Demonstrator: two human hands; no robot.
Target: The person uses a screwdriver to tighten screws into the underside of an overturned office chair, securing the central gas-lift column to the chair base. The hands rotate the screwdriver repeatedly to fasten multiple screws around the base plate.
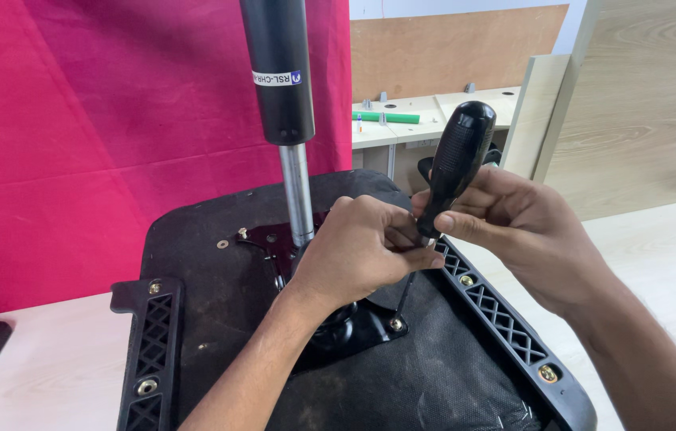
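The left hand [362, 251] hides the screwdriver [456, 164] tip and its screw.

Matt black fabric, ribbed plastic, bright metal.
The seat underside [218, 319] wears rough matt cloth; its side brackets [506, 319] look moulded plastic. The screwdriver handle [458, 156] is ribbed, slightly glossy, probably plastic. The gas cylinder [278, 72] is satin black above polished steel.

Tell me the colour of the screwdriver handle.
The screwdriver handle is black with a ribbed grip, held in the right hand; the head view shows it.

Both hands [434, 239] grip a black-handled screwdriver [456, 164].
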